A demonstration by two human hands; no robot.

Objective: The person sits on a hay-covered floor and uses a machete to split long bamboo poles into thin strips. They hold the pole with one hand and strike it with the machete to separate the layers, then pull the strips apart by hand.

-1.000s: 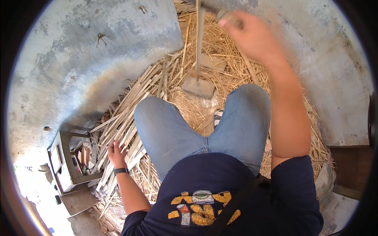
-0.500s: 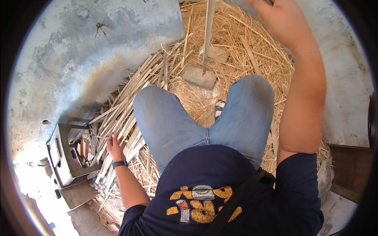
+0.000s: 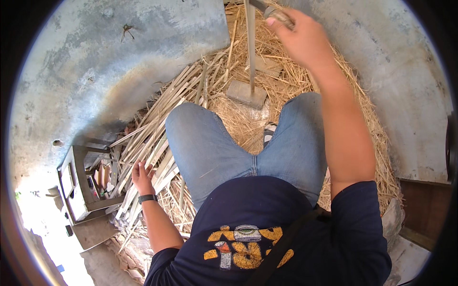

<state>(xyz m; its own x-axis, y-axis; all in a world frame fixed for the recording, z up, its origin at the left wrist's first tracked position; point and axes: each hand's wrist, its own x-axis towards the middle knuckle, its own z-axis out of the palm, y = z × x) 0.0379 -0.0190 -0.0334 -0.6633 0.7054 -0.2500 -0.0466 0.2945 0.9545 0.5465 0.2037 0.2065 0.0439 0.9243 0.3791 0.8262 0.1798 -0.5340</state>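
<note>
My right hand (image 3: 303, 38) is closed round the worn handle (image 3: 281, 18) of a knife at the top of the view. Its dark blade (image 3: 259, 4) meets a pale upright strip (image 3: 251, 47), which looks like split bamboo. That strip's lower end stands on a small wooden block (image 3: 246, 94); its top runs out of view. Down on the left, my left hand (image 3: 142, 177) hangs beside a pile of pale split strips (image 3: 157, 136), its fingers loosely bent and apart. I see nothing held in it.
Shavings and straw-like slivers (image 3: 238, 126) cover the floor ahead and to the right. A wooden frame-like box (image 3: 78, 183) with odds and ends inside stands left of the pile. Grey-blue walls (image 3: 109, 71) curve round on both sides. My knees flank the block.
My right hand has come down and left from the upper right, bringing the knife into view against the upright strip. My left hand has stayed nearly still.
</note>
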